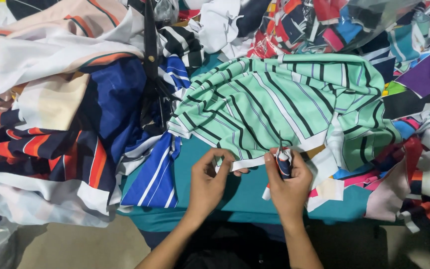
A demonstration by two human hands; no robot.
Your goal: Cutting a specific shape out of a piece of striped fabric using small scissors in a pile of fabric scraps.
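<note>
Left hand [209, 175] pinched on white hem of green striped fabric [274, 102], lower centre of frame. Right hand [288, 180] closed around small snips [280, 158], blades set at same hem just beside left fingers. Fabric spread over teal table [245, 194] (centre to upper right). Large black scissors [151, 60] laid on blue cloth [120, 99], upper left. Clear plastic bag [334, 22] of coloured scraps seen at upper right; no label discernible.
</note>
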